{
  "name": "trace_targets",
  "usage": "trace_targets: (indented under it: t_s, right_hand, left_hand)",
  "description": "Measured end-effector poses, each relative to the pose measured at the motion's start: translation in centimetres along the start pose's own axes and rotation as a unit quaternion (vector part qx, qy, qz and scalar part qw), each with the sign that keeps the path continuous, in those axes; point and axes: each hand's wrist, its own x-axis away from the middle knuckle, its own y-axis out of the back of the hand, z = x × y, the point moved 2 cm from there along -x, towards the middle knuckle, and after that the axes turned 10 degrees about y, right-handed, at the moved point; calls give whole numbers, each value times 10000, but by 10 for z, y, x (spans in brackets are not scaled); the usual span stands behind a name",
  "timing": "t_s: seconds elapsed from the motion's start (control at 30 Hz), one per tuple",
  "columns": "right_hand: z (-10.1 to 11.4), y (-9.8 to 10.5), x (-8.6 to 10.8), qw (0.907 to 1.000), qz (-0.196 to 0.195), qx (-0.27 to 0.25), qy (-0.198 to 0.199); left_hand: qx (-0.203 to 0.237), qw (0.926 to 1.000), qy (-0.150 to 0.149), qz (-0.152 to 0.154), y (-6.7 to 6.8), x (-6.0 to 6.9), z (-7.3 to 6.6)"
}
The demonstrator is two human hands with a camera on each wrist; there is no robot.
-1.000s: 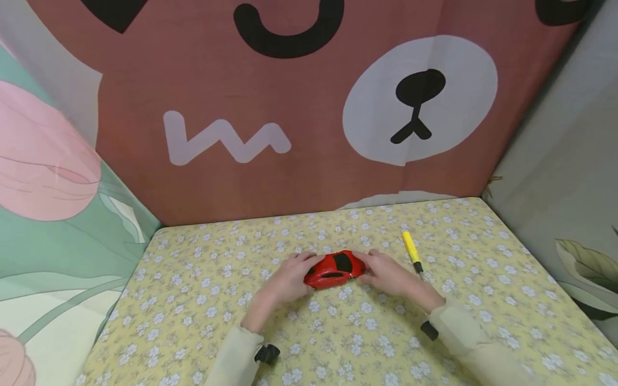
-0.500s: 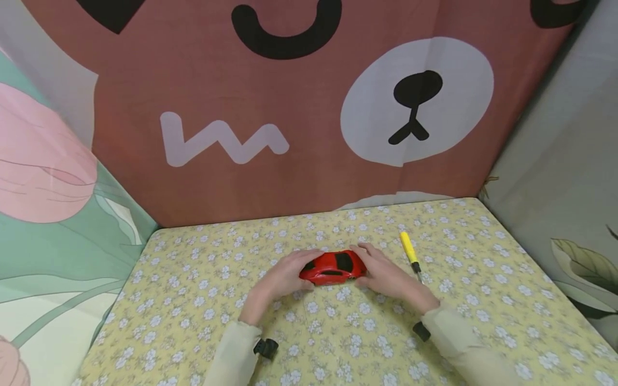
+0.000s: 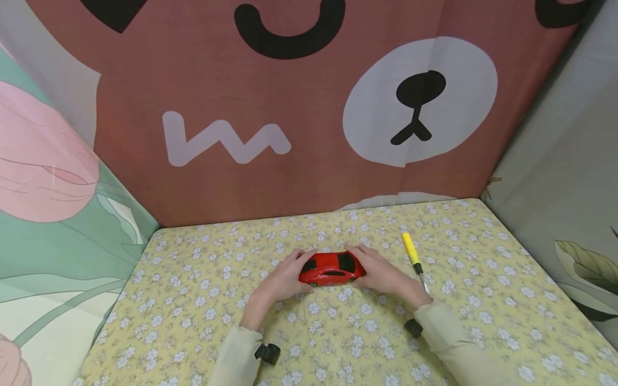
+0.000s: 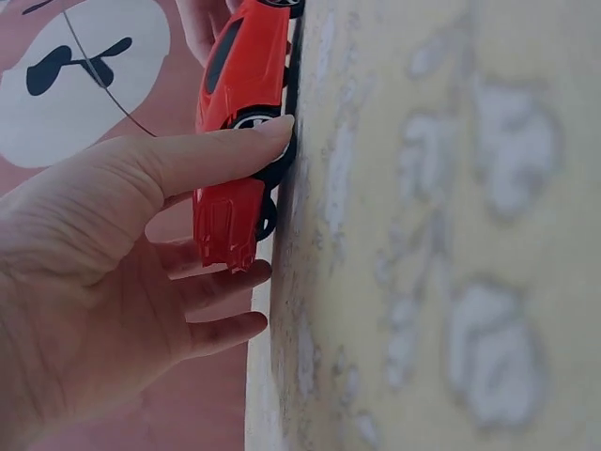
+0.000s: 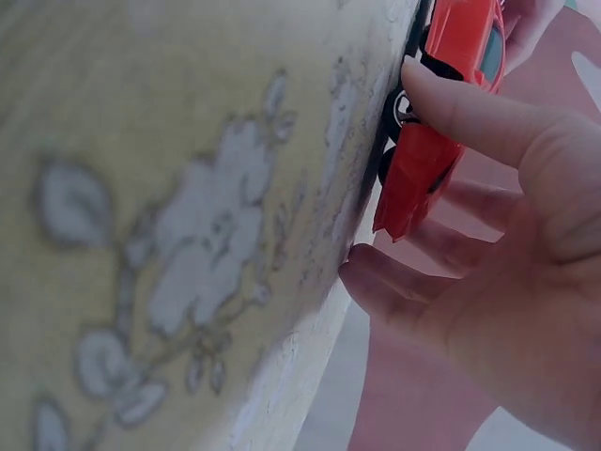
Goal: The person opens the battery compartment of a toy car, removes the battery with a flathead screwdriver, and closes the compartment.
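A red toy car [image 3: 328, 269] with dark windows stands on the flowered tabletop, between the two hands. My left hand [image 3: 284, 279] grips its left end; in the left wrist view the thumb [image 4: 225, 155] lies over a wheel and other fingers reach behind the body. At the opposite end my right hand [image 3: 381, 272] holds the car. The right wrist view has that thumb [image 5: 460, 108] by a wheel, with the fingers [image 5: 404, 272] curved behind and below the end of the car. The far-side contact is partly hidden.
To the right of the right hand lies a screwdriver [image 3: 411, 252] with a yellow handle, its metal tip close to the right wrist. The yellow flowered table [image 3: 193, 321] meets a brown bear-print curtain [image 3: 309, 182] at the back and printed curtains at both sides.
The car has turned slightly, from slanting up to the right to lying nearly straight across. Both hands have shifted a little with it, keeping hold of its ends. The screwdriver stays put.
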Motion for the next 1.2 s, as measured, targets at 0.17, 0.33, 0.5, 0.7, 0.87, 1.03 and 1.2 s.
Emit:
trace_targets:
  t_s: [0.17,0.33,0.5,0.7,0.87,1.03,1.2]
  right_hand:
    - [-3,3,-2,9997,-11,-235,-12]
    - [-8,8,-1,9960,-118,-869,169]
    - [-12,13,0,9888,-167,-1460,266]
    - [-14,21,2,9712,-314,-2332,378]
    - [-13,26,4,9562,-459,-2856,456]
    - [-8,28,2,9427,-657,-3254,342]
    - [-5,30,0,9369,-823,-3386,296]
  left_hand:
    - [387,9992,57,32,0,-1,2]
    - [1008,9948,-8,126,4,0,6]
    - [1550,9878,-9,126,11,2,8]
    - [2743,9611,124,298,18,4,10]
    - [3538,9344,19,417,21,6,9]
    - [3761,9262,28,259,22,6,5]
    - [3825,9238,-9,170,23,6,1]
